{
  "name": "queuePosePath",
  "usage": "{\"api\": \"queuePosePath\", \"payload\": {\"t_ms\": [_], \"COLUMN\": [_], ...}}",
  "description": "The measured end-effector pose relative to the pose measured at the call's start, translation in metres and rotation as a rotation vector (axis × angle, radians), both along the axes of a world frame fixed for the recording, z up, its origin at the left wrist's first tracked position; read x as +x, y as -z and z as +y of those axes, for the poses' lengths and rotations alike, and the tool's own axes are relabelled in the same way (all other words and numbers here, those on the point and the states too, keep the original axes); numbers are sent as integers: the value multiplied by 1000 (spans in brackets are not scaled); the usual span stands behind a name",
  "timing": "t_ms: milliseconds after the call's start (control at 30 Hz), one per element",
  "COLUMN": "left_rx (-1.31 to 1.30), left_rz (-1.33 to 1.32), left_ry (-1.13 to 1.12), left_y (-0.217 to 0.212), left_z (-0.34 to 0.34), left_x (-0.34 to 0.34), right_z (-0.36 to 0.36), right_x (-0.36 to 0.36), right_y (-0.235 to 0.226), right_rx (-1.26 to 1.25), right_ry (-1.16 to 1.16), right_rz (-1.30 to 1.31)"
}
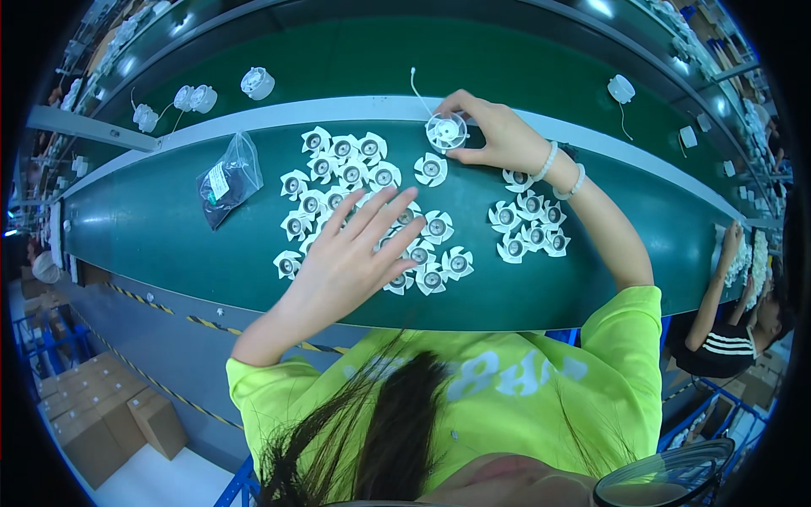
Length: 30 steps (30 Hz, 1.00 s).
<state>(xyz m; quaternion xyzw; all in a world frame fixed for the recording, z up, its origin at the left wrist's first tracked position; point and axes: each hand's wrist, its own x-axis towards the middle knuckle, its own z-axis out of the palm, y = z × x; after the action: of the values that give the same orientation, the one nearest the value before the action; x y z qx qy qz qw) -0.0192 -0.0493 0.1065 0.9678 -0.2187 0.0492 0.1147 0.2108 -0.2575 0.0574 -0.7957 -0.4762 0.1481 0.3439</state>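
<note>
My right hand, a beaded bracelet and a second band at its wrist, grips a round white fan housing between thumb and fingers at the table's far edge. A thin white wire rises from that housing. Just below it lies a single white fan wheel. Fingers spread, my left hand lies over a large group of white fan wheels and hides some of them. Whether it presses on any wheel, I cannot tell. A smaller group of fan wheels sits under my right forearm.
Left on the green table lies a clear plastic bag with dark contents. Beyond a pale rail, more white housings with wires sit on a green belt. At far right, a person handles white parts. Cardboard boxes stand lower left.
</note>
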Motion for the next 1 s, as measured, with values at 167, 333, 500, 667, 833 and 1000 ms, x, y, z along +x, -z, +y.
{"api": "queuePosePath", "payload": {"t_ms": [167, 333, 500, 667, 833, 1000], "left_rx": [65, 77, 97, 38, -13, 4], "left_rz": [119, 139, 73, 40, 31, 29], "left_ry": [-436, -591, -559, -458, -390, -380], "left_y": [8, 46, 56, 59, 59, 55], "left_z": [16, 29, 42, 53, 58, 62], "left_x": [-32, -42, -28, -2, 15, 19], "right_z": [-9, -12, -58, -153, -196, -75], "right_x": [8, 22, 98, 137, 153, 49], "right_y": [8, 14, 15, 21, 37, -29], "right_rx": [7, -11, 36, -832, -554, 139], "right_ry": [-1, 42, 351, 861, 643, 460], "right_rz": [-173, -232, -851, -957, -551, -50]}}
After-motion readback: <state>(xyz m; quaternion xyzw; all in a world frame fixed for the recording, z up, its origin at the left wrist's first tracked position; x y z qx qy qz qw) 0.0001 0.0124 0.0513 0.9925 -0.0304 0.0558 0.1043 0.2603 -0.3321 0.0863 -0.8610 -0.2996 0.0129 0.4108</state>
